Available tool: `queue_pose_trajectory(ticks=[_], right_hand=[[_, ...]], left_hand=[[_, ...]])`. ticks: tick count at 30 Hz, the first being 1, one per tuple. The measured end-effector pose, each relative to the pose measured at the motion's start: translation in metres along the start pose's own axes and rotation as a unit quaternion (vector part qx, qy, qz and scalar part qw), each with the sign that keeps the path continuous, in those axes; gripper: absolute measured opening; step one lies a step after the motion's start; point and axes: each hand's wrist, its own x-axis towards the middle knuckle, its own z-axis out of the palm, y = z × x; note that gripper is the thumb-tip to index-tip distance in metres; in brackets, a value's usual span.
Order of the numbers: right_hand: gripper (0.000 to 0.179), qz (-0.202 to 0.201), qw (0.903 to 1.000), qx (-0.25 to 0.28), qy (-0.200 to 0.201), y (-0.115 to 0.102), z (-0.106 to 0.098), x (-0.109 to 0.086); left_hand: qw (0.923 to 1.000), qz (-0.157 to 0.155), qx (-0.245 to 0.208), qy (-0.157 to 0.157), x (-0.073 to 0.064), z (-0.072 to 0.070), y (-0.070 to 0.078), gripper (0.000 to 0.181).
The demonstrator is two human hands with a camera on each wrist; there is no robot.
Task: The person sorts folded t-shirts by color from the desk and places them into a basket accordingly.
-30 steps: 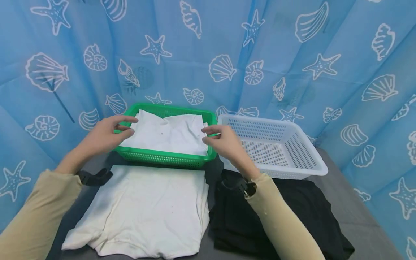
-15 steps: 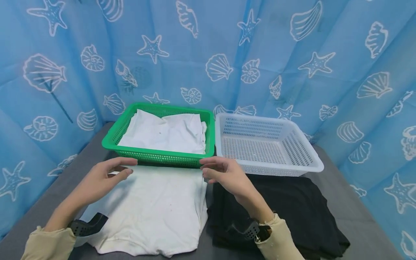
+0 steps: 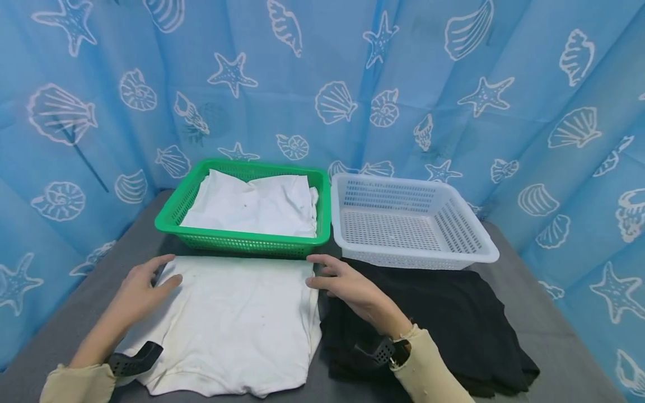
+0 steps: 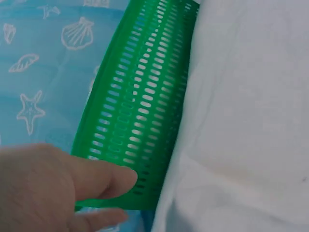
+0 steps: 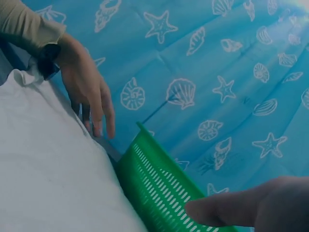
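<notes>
A folded white T-shirt (image 3: 237,324) lies on the grey table in front of the green basket. At its far left corner is my left hand (image 3: 140,294), thumb and fingers spread apart near the edge. My right hand (image 3: 353,285) reaches to the far right corner, its fingers loosely bent and its fingertips at the shirt's side. Nothing shows between the fingers of either hand. In the left wrist view, the basket's perforated wall (image 4: 145,96) stands beside white cloth (image 4: 251,96). The right wrist view has the left hand (image 5: 87,87) with fingers pointing down beside the shirt.
The green basket (image 3: 242,236) holds folded white cloth (image 3: 252,204). A white basket (image 3: 418,254) with a bare perforated bottom stands to its right. Folded black cloth (image 3: 443,330) lies in front of that. A blue shell-patterned curtain (image 3: 302,73) hangs behind.
Both hands have come back from the sides of the green basket toward me and down to the far corners of the white T-shirt. The left hand has also shifted left. The cloth in the basket stays.
</notes>
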Motion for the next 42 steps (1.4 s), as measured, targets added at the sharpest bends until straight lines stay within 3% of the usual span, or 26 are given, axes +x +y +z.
queue_pose_trajectory(ticks=[4,11,16,18,23,27,31,34,42], right_hand=[[0.06,0.004,0.9991,0.04,-0.012,0.008,0.002,0.004],[0.053,0.003,0.9956,0.093,-0.012,0.016,0.002,0.008],[0.054,0.024,0.9884,0.148,-0.028,0.02,0.008,0.013],[0.054,0.029,0.9872,0.155,-0.026,0.023,0.013,0.016],[0.054,0.028,0.9881,0.148,-0.029,0.03,0.025,0.02],[0.067,0.014,0.9889,0.142,-0.043,0.033,0.031,0.023],[0.08,0.012,0.9899,0.135,-0.042,0.032,0.032,0.024],[0.08,0.02,0.9897,0.137,-0.039,0.033,0.032,0.024],[0.078,0.024,0.9855,0.163,-0.042,0.039,0.036,0.021]], left_hand=[[0.9985,-0.039,-0.001,-0.038,0.003,0.002,-0.001,0.075],[0.9955,-0.032,-0.055,-0.07,0.007,0.0,-0.003,0.077],[0.9858,-0.06,-0.095,-0.125,0.008,0.0,-0.006,0.08],[0.9839,-0.054,-0.104,-0.136,0.008,0.001,-0.008,0.077],[0.9821,-0.015,-0.133,-0.133,0.006,0.002,-0.008,0.065],[0.9788,-0.023,-0.151,-0.137,0.005,0.002,-0.006,0.069],[0.9818,-0.021,-0.148,-0.117,0.005,0.003,-0.004,0.073],[0.9827,-0.014,-0.15,-0.108,0.004,0.005,-0.005,0.071],[0.9814,-0.03,-0.146,-0.121,0.002,0.01,-0.008,0.072]])
